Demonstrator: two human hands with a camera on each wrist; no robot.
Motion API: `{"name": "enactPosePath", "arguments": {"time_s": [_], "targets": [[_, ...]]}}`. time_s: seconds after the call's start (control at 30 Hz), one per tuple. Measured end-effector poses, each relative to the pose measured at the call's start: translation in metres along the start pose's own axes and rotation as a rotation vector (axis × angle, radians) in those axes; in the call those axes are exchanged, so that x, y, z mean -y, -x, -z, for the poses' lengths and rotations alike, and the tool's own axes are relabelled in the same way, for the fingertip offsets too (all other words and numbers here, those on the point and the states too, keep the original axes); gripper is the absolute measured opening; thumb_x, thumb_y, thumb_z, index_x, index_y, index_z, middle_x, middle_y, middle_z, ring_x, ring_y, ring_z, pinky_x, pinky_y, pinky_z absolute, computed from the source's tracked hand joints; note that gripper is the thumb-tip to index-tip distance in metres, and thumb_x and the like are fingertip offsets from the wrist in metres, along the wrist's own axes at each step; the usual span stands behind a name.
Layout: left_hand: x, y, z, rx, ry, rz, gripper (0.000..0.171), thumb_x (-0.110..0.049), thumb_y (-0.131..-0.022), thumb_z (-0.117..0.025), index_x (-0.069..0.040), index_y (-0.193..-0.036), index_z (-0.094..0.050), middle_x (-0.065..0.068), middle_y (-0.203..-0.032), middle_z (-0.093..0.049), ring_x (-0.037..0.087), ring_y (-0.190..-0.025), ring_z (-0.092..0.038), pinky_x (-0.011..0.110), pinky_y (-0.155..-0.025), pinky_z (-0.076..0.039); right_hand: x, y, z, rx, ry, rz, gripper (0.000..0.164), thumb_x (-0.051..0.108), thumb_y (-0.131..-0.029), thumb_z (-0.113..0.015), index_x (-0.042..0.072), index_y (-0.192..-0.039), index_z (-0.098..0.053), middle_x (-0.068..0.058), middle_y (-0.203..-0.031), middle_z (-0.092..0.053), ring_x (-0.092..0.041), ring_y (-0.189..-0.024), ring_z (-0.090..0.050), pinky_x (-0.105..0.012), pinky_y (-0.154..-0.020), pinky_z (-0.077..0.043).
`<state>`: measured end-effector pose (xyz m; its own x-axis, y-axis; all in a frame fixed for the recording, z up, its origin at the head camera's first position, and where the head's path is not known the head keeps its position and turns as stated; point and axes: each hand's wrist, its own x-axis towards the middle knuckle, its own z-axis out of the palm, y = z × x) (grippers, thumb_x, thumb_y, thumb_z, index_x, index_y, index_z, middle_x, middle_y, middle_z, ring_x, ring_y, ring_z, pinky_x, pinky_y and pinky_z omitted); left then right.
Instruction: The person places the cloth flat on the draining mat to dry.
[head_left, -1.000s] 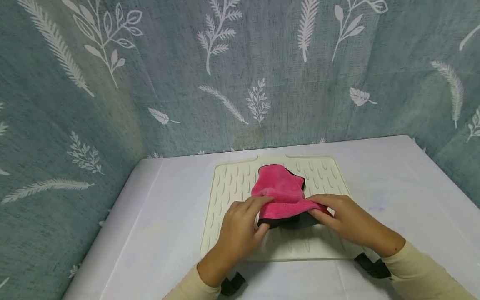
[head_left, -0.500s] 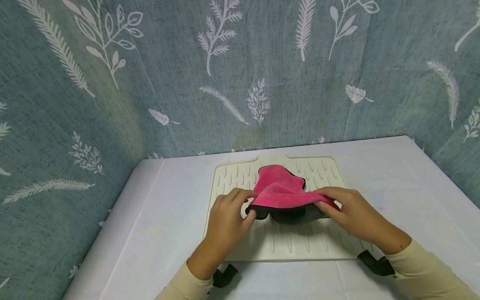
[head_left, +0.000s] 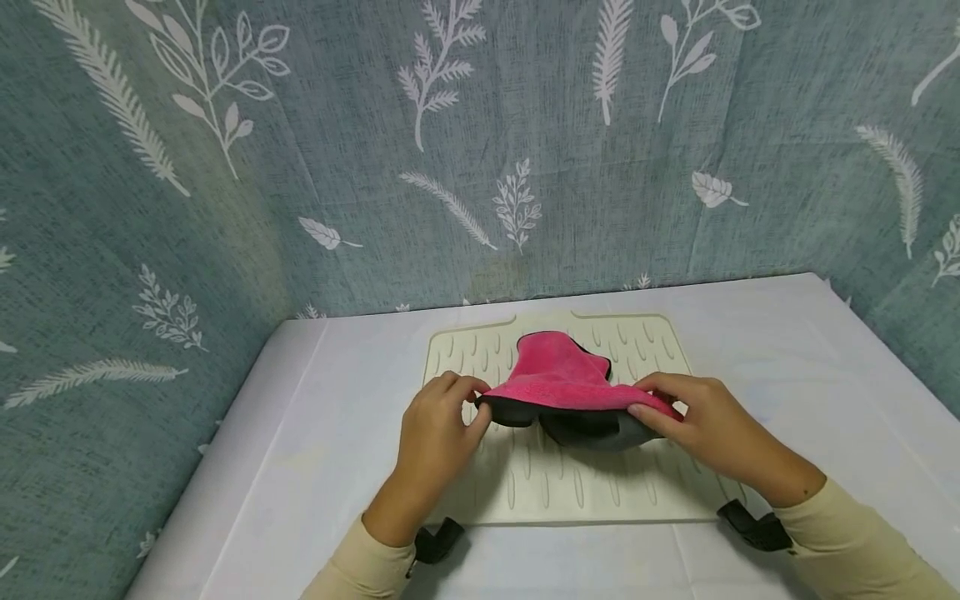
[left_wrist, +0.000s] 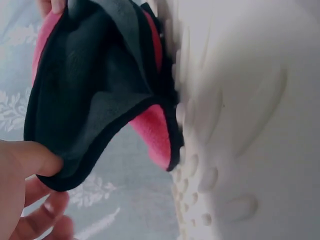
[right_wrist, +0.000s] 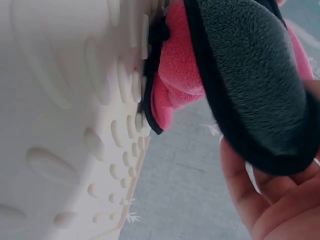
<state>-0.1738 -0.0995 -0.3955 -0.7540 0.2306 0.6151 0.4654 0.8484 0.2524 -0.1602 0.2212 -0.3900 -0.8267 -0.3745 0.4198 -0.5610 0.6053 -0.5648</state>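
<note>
A pink cloth (head_left: 558, 375) with a dark grey underside (left_wrist: 85, 75) and black trim is stretched between both hands over a cream ribbed mat (head_left: 543, 492). My left hand (head_left: 438, 429) pinches its near left corner between thumb and fingers. At the near right corner, my right hand (head_left: 697, 425) pinches the cloth the same way. The near edge is lifted off the mat, so the grey side shows beneath it, while the far part lies crumpled on the mat. In the right wrist view, the grey corner (right_wrist: 255, 90) folds over the fingers.
The mat lies on a white-covered table (head_left: 315, 467). A blue-green curtain (head_left: 480, 167) with white leaf prints stands behind and on both sides. Black straps with camera mounts (head_left: 753, 527) sit at the wrists, below the beige sleeves (head_left: 847, 542).
My left hand has moved left and slightly up with its corner, spreading the near edge wider and straighter. My right hand has shifted slightly right and up, keeping its pinch.
</note>
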Motion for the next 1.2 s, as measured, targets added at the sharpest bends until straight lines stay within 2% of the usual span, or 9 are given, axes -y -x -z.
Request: {"name": "enactPosePath", "arguments": {"time_s": [0.17, 0.33, 0.4, 0.53, 0.6, 0.7, 0.87, 0.97, 1.2], "targets": [[0.004, -0.003, 0.004, -0.006, -0.001, 0.033, 0.013, -0.008, -0.082, -0.075, -0.016, -0.092, -0.074, -0.001, -0.074, -0.057, 0.01, -0.059, -0.046, 0.022, -0.049, -0.036, -0.001, 0.0, -0.001, 0.074, -0.063, 0.014, 0.028, 0.02, -0.078, -0.086, 0.024, -0.1, -0.069, 0.017, -0.069, -0.05, 0.004, -0.059, -0.043, -0.018, -0.048, -0.037], [0.006, -0.005, 0.008, -0.003, 0.008, 0.024, 0.016, -0.008, -0.084, -0.075, -0.016, -0.098, -0.073, -0.005, -0.068, -0.059, 0.005, -0.053, -0.043, 0.019, -0.046, -0.032, -0.005, 0.003, -0.004, 0.196, -0.069, 0.034, 0.028, 0.001, -0.079, -0.077, 0.021, -0.096, -0.067, 0.018, -0.071, -0.049, 0.005, -0.063, -0.044, -0.017, -0.054, -0.041], [0.006, -0.005, 0.008, -0.021, 0.023, 0.016, 0.017, -0.008, -0.084, -0.076, -0.015, -0.099, -0.073, -0.005, -0.069, -0.063, 0.006, -0.054, -0.05, 0.019, -0.047, -0.036, -0.005, 0.003, -0.004, 0.195, -0.035, 0.02, 0.029, -0.004, -0.078, -0.071, 0.021, -0.092, -0.066, 0.017, -0.072, -0.047, 0.004, -0.064, -0.042, -0.018, -0.055, -0.04], [0.007, -0.008, 0.011, -0.081, 0.069, 0.001, 0.016, -0.006, -0.086, -0.074, -0.014, -0.101, -0.073, -0.001, -0.083, -0.069, 0.009, -0.066, -0.066, 0.02, -0.051, -0.046, -0.003, 0.002, 0.0, 0.136, 0.069, -0.007, 0.029, -0.005, -0.076, -0.065, 0.021, -0.087, -0.063, 0.014, -0.074, -0.044, 0.001, -0.066, -0.039, -0.019, -0.057, -0.036], [0.007, -0.008, 0.01, -0.109, 0.096, -0.013, 0.016, -0.004, -0.086, -0.073, -0.013, -0.099, -0.073, 0.0, -0.089, -0.07, 0.011, -0.073, -0.069, 0.021, -0.054, -0.051, -0.003, 0.001, 0.001, 0.113, 0.104, -0.023, 0.029, -0.005, -0.075, -0.063, 0.02, -0.089, -0.064, 0.014, -0.078, -0.048, 0.0, -0.07, -0.041, -0.02, -0.061, -0.038], [0.007, -0.008, 0.009, -0.106, 0.117, -0.057, 0.016, 0.0, -0.085, -0.072, -0.013, -0.095, -0.072, 0.0, -0.09, -0.069, 0.01, -0.073, -0.069, 0.019, -0.055, -0.052, -0.002, 0.002, 0.002, 0.115, 0.125, -0.037, 0.031, -0.005, -0.075, -0.062, 0.018, -0.096, -0.068, 0.013, -0.086, -0.057, -0.003, -0.076, -0.047, -0.021, -0.067, -0.041], [0.004, -0.006, 0.007, -0.013, 0.133, -0.155, 0.013, -0.005, -0.085, -0.072, -0.014, -0.094, -0.071, -0.002, -0.09, -0.069, 0.006, -0.066, -0.066, 0.017, -0.051, -0.047, -0.002, 0.001, 0.002, 0.141, 0.101, -0.044, 0.033, -0.005, -0.079, -0.063, 0.017, -0.102, -0.069, 0.012, -0.095, -0.064, -0.004, -0.081, -0.052, -0.023, -0.072, -0.047], [0.001, -0.004, 0.006, 0.065, 0.118, -0.176, 0.012, -0.009, -0.086, -0.072, -0.015, -0.096, -0.072, -0.004, -0.09, -0.069, 0.004, -0.062, -0.063, 0.016, -0.05, -0.043, -0.003, 0.001, 0.001, 0.151, 0.079, -0.042, 0.031, -0.005, -0.081, -0.064, 0.017, -0.102, -0.069, 0.011, -0.095, -0.065, -0.002, -0.08, -0.052, -0.022, -0.071, -0.048], [-0.003, 0.001, 0.005, 0.337, 0.07, -0.193, 0.008, -0.019, -0.089, -0.072, -0.02, -0.096, -0.073, -0.007, -0.09, -0.069, 0.0, -0.058, -0.054, 0.015, -0.051, -0.039, -0.005, 0.002, 0.002, 0.273, 0.048, -0.009, 0.031, -0.004, -0.08, -0.067, 0.022, -0.097, -0.068, 0.016, -0.087, -0.059, 0.001, -0.076, -0.049, -0.02, -0.068, -0.046]]}}
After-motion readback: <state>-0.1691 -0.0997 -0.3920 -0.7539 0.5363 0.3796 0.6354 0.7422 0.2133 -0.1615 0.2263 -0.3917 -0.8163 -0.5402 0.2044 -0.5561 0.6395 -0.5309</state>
